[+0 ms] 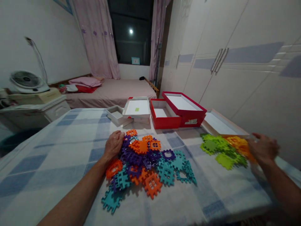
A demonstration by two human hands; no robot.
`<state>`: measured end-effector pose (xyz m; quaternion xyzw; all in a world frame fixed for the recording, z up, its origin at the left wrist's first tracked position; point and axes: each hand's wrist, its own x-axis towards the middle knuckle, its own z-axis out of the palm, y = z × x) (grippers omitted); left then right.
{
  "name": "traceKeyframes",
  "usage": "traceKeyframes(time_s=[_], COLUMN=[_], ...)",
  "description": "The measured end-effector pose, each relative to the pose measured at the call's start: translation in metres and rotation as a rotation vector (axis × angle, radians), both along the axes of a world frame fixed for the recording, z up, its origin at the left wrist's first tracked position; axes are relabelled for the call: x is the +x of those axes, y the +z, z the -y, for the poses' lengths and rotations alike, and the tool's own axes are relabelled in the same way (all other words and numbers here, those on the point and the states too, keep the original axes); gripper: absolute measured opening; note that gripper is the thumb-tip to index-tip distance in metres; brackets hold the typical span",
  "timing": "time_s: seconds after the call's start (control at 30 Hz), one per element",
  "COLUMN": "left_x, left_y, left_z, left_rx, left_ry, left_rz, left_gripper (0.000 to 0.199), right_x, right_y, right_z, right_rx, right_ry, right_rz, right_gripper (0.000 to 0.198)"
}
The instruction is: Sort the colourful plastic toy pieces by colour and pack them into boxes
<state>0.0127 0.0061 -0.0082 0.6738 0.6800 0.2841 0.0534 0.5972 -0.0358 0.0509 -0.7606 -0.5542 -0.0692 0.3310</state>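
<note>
On the bed-like cloth-covered table lies a mixed pile of interlocking plastic building pieces (135, 158), purple, orange and teal, some with window openings. My left hand (114, 144) rests against the pile's left side, cupped with the fingers stretched forward, their tips partly hidden. Several teal pieces (166, 171) spread at the pile's right. Farther right, green pieces (218, 147) lie together, with yellow-orange pieces (238, 145) touching them. My right hand (264, 147) is at the right edge of the yellow-orange ones, slightly blurred, its fingers apart and nothing visible in it.
Behind the pieces stand a small grey box (116, 116), a white box (137, 117), a red box (166, 123), a red-rimmed lid (191, 110) and a shallow tan box (227, 131). A checked cloth (66, 157) covers the table. White cabinets (254, 94) flank the right.
</note>
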Motion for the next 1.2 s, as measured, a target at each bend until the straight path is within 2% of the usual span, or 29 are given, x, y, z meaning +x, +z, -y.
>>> traceKeyframes(time_s=[0.03,0.07,0.13,0.23,0.3,0.37,0.47,0.53,0.63,0.73,0.83,0.9,1.07,1.2], left_x=[0.0,0.0,0.0,0.0,0.0,-0.001,0.0,0.0,0.0,0.001,0.001,0.002,0.002,0.001], left_y=[0.0,-0.001,-0.001,-0.002,-0.002,-0.003,-0.003,-0.004,-0.004,-0.003,-0.003,-0.002,-0.001,-0.002], left_z=[0.0,0.0,0.0,-0.001,-0.001,-0.002,-0.002,-0.002,-0.002,-0.001,-0.001,-0.001,-0.001,-0.001], left_rx=[0.004,0.008,0.015,0.022,0.026,0.031,0.04,0.045,0.05,0.055,0.061,0.064,0.062,0.062], left_ry=[0.001,0.0,-0.006,-0.014,-0.01,-0.006,-0.012,-0.015,-0.013,-0.015,-0.015,-0.014,-0.014,-0.008], left_rz=[0.002,0.003,0.003,-0.001,-0.005,-0.009,-0.007,-0.002,0.008,0.013,0.01,0.008,0.002,-0.006], left_gripper=[0.058,0.057,0.057,0.056,0.055,0.053,0.051,0.05,0.05,0.049,0.05,0.05,0.049,0.048], right_x=[-0.021,-0.047,-0.104,-0.184,-0.224,-0.25,-0.269,-0.271,-0.266,-0.26,-0.265,-0.276,-0.313,-0.33], right_y=[0.003,0.005,0.008,0.007,0.005,0.002,-0.004,-0.009,-0.012,-0.006,0.005,0.01,0.01,0.004], right_z=[0.0,0.0,0.002,0.005,0.008,0.01,0.01,0.006,0.0,-0.001,0.006,0.014,0.026,0.028], right_rx=[0.056,0.049,-0.101,-0.358,-0.455,-0.511,-0.541,-0.54,-0.516,-0.487,-0.531,-0.571,-0.549,-0.489], right_ry=[-0.081,-0.022,0.251,0.642,0.789,0.851,0.873,0.861,0.819,0.793,0.826,0.882,0.878,0.864], right_rz=[0.017,-0.014,-0.141,-0.144,-0.089,-0.012,0.067,0.032,-0.116,-0.291,-0.482,-0.525,-0.24,-0.112], right_gripper=[0.045,0.044,0.042,0.043,0.045,0.049,0.046,0.04,0.03,0.03,0.032,0.03,0.02,0.012])
